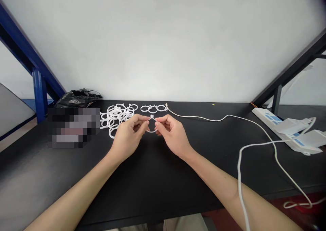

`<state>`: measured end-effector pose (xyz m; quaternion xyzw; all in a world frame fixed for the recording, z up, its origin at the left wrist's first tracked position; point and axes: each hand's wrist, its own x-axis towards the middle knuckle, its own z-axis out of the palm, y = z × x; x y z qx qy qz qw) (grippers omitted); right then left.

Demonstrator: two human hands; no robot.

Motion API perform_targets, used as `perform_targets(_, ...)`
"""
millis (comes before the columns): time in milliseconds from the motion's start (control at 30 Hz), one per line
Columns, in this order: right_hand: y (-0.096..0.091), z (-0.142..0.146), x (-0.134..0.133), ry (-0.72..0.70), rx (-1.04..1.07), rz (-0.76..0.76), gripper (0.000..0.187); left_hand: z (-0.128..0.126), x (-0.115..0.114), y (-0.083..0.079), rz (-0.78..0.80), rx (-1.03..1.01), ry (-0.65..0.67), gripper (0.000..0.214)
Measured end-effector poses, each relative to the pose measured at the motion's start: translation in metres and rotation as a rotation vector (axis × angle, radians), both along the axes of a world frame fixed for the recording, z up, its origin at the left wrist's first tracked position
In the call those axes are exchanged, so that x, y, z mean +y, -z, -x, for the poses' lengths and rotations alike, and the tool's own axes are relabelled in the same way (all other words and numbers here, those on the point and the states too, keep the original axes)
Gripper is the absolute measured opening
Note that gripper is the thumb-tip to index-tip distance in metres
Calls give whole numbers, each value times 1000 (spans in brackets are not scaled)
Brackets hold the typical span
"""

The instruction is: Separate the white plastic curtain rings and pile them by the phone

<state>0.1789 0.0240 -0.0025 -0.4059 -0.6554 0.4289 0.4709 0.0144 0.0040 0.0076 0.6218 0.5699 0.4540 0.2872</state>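
Note:
Between my two hands, just above the black table, is a white plastic curtain ring (pixel 152 131) with a small clasp at its top. My left hand (pixel 128 134) pinches its left side between thumb and fingers. On the opposite side, my right hand (pixel 173 134) grips it the same way. The fingers hide parts of the ring, and I cannot tell whether its clasp is fastened. A heap of similar white rings (pixel 114 113) lies left of and behind my left hand. Beyond the held ring, a few more rings (pixel 145 108) lie in a short row.
A black plastic bag (pixel 77 98) and a blurred-out item (pixel 73 127) are at the left. A white cable (pixel 203 118) runs rightward across the table, and another part passes over my right forearm. A white power strip (pixel 272 122) with plugged-in adapters lies at right.

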Motion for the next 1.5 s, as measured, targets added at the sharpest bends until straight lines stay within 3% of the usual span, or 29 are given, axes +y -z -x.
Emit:
perform_targets(633,0,-10,1,-104,-180,-69,19,6,1,10,23,47,124,22)
perform_targets(767,2,-8,11,-98,-237,-146,25,4,7,7,-40,152,33,19)
perform_targets(867,8,-10,25,8,-477,-305,29,10,13,4,-97,244,-111,18)
perform_targets(967,16,-15,39,170,-760,-298,36,26,21,4,-132,353,-269,21)
perform_targets(1067,21,-16,46,232,-935,-325,42,49,31,12,-152,495,-390,22)
perform_targets(1267,19,-9,58,208,-1183,-427,48,70,44,31,-175,701,-455,31)
perform_targets(1500,9,-10,55,193,-1228,-418,29,57,35,26,-251,738,-479,37)
